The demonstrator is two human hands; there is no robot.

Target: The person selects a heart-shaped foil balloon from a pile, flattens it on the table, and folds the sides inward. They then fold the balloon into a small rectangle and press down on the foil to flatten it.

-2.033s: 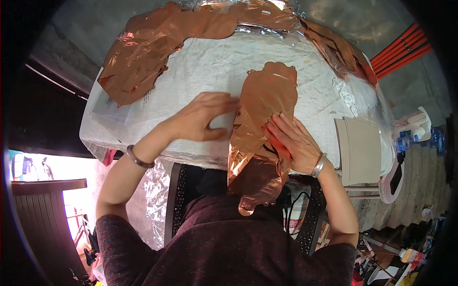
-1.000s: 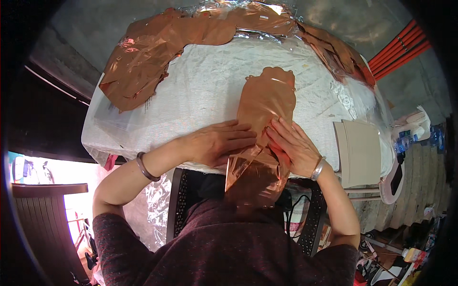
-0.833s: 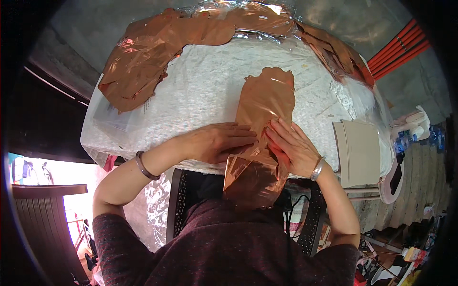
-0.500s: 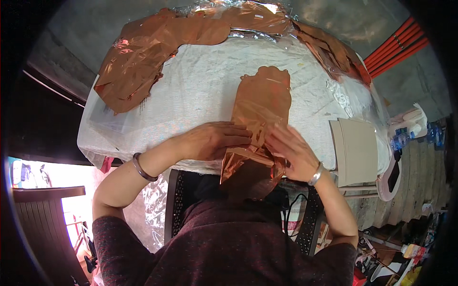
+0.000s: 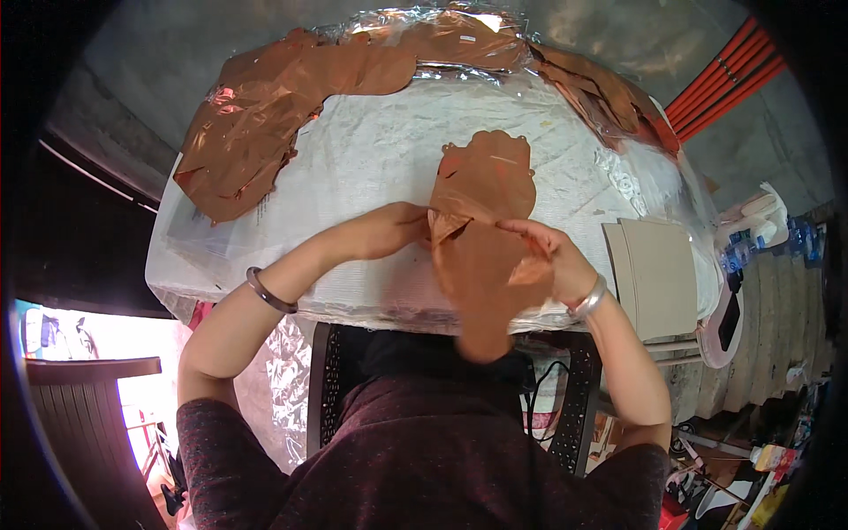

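Note:
A flat, deflated copper-coloured foil balloon (image 5: 488, 184) with a scalloped far end lies in front of me on the white-covered table (image 5: 371, 159). Its near part is folded open and hangs over the table's front edge as a narrow rounded flap. My left hand (image 5: 396, 231) is closed at the balloon's left edge, fingertips partly hidden at the fold. On the other side, my right hand (image 5: 564, 265) pinches the right edge of the raised foil between thumb and fingers.
More copper foil sheets (image 5: 252, 124) are spread at the far left, with others in clear plastic (image 5: 468, 49) along the back and a folded bunch (image 5: 609, 88) at far right. Beige card sheets (image 5: 654, 274) lie right of me. Orange tubes (image 5: 724, 79) stand beyond.
The near part of the balloon, crumpled before, has been spread out flatter. My left hand has moved to its left edge, and my right has shifted to the right and grips the foil.

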